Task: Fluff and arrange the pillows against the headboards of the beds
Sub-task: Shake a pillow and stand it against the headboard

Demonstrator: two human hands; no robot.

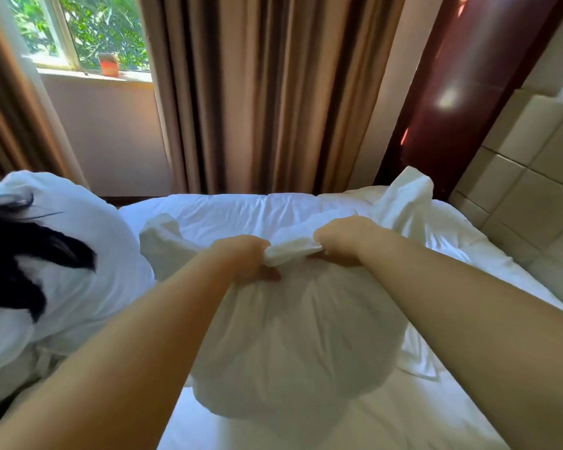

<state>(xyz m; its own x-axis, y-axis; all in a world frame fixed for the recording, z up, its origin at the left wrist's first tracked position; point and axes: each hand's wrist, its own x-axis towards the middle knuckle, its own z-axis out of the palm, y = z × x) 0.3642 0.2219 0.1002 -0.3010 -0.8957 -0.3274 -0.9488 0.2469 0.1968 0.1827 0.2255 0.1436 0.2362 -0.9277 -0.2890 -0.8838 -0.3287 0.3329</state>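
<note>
At the near edge of the bed (355, 433), item one: a white pillow (286, 336), stood on end, long axis running up from the mattress to the hands. Whether its lower end touches the sheet or hangs just above it cannot be told. Item two: left hand (244, 258) and right hand (342, 238), close together on the pillow's top edge. The fingers of both are clenched round bunched pillowcase, so the bulk hangs directly below them. Item three: a second pillow (78, 248), lying at left, partly behind dark hair. Beyond: a pale panelled surface, probably the headboard (533, 196), at right and nearer the right hand. Placing likely means a swing rightward. Farthest: brown curtain (273, 92), window (104, 30), orange pot (109, 63) on the sill.
</note>
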